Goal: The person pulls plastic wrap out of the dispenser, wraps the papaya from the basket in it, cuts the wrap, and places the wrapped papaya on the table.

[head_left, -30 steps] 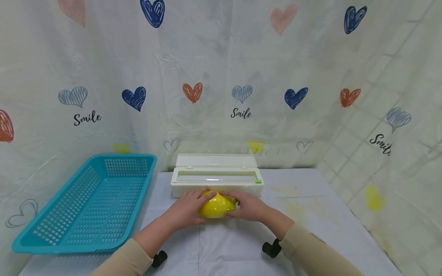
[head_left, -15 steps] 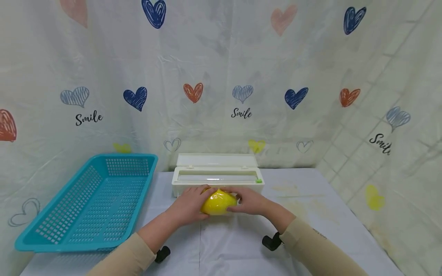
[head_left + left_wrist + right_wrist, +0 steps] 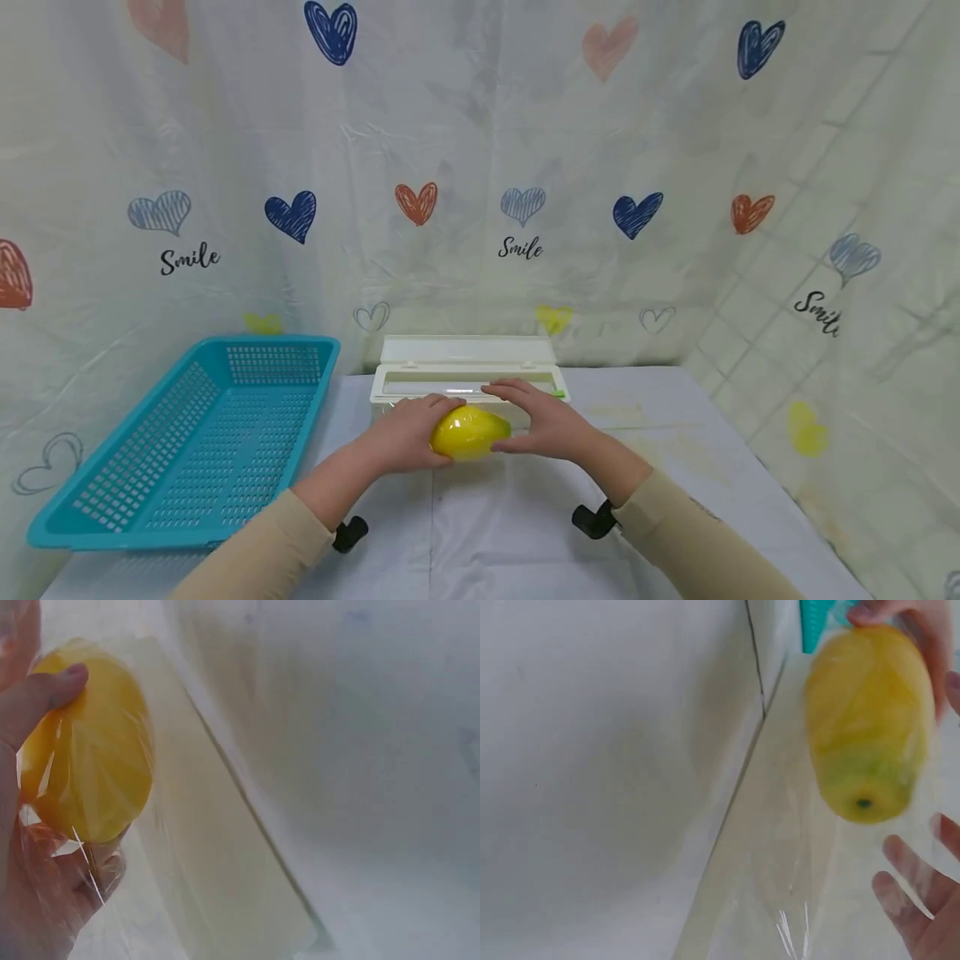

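Backed by a heart-printed curtain (image 3: 465, 125), set over a white-clothed table (image 3: 510, 542). At the left, a turquoise basket (image 3: 120, 540); farther back, a white lidded dispenser (image 3: 450, 375). Near its front, gripped by the left hand (image 3: 408, 433) with the right hand (image 3: 551, 421) spread wide alongside (touching or not, hard to judge), a yellow fruit (image 3: 469, 433). Probably firm, fairly light, slick under clear film (image 3: 784, 930); best taken round the middle. Visible only from the right wrist: a dark stem spot (image 3: 864, 803).
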Demonstrator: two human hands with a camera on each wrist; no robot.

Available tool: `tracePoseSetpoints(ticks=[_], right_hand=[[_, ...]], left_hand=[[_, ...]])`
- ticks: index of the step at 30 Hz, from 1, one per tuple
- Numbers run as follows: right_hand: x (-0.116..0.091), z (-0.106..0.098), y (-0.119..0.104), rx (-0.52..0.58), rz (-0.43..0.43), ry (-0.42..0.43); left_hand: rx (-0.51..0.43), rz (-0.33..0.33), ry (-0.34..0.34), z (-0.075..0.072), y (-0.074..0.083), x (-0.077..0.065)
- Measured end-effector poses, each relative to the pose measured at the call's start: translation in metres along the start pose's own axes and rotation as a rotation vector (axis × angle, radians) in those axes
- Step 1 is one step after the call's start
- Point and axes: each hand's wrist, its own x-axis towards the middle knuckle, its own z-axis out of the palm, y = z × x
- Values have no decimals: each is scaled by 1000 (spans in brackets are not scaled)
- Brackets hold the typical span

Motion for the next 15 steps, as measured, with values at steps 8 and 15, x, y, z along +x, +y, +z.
tracePoseSetpoints(ticks=[8, 15], right_hand=[[11, 16, -5, -208, -225, 45], [22, 25, -3, -287, -328, 51]], left_hand=[[-163, -58, -84, -15, -7, 8], [-290, -40, -152, -27, -10, 12]])
